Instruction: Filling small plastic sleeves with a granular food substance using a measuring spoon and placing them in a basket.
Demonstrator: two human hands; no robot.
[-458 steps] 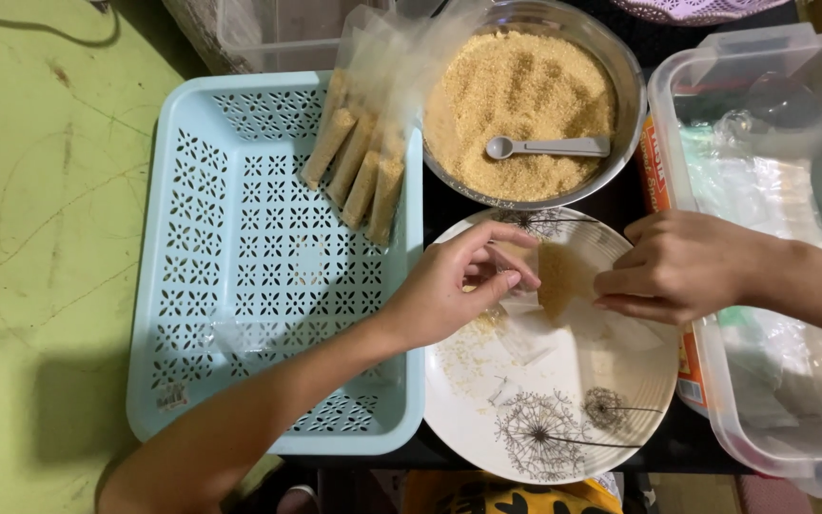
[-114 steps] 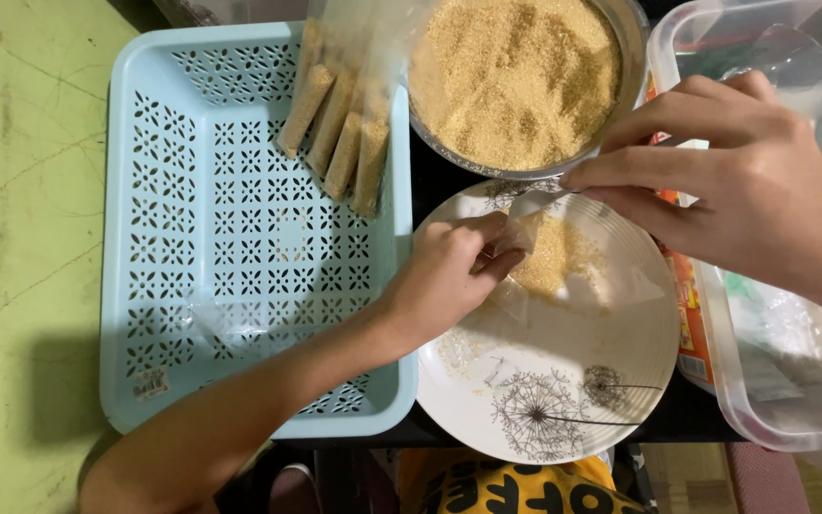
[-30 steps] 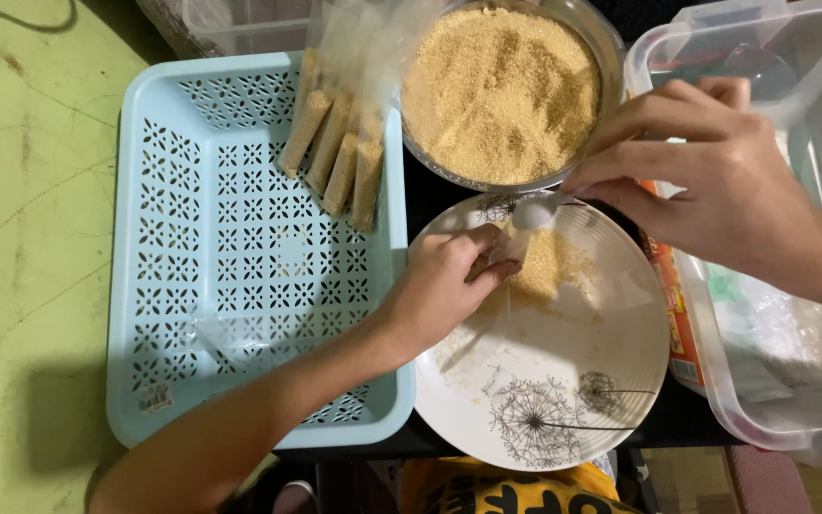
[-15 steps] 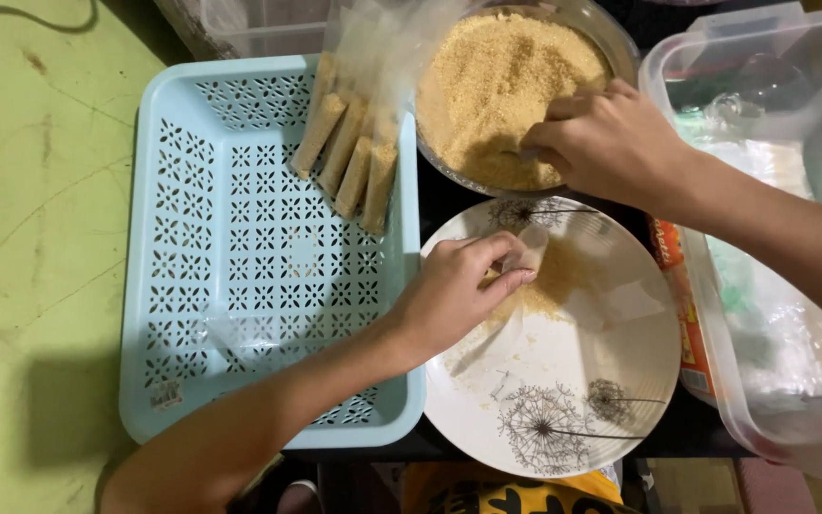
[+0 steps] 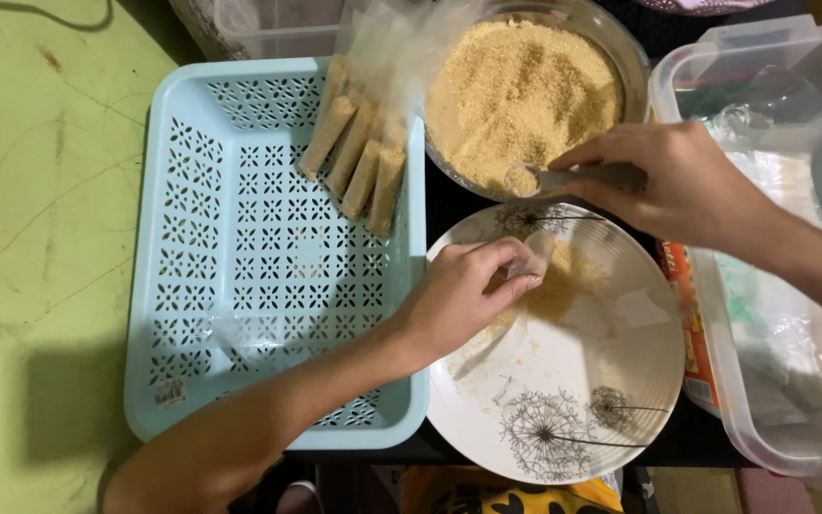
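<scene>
Head view, left hand: the left hand [image 5: 463, 300] is resting at the left part of the white plate [image 5: 563, 409], centre of the frame; its grip is pinching together on the mouth of a small clear plastic bag [image 5: 549, 276].
Head view, bag: the small clear plastic bag is lying on the plate, partly filled with brown sugar, its open end lifting toward the upper left of the plate.
Head view, right hand: the right hand [image 5: 682, 186] is reaching in from the right edge; its grip is clamping the handle of a small grey spoon [image 5: 563, 178].
Head view, spoon: the spoon's bowl is carrying a heap of sugar and is hovering over the near rim of the metal bowl [image 5: 632, 67], just above the bag's mouth.
Head view, bowl: the metal bowl is sitting at upper centre, holding a mound of brown sugar [image 5: 520, 90].
Head view, basket: a light blue perforated basket [image 5: 240, 286] is filling the left centre; four filled sugar packets [image 5: 354, 162] are lying side by side in its upper right corner.
Head view, right side: a clear plastic container [image 5: 773, 266] is standing at the right edge, holding crumpled clear plastic.
Head view, tabletop: a green tabletop [image 5: 40, 238] is showing at the far left.
</scene>
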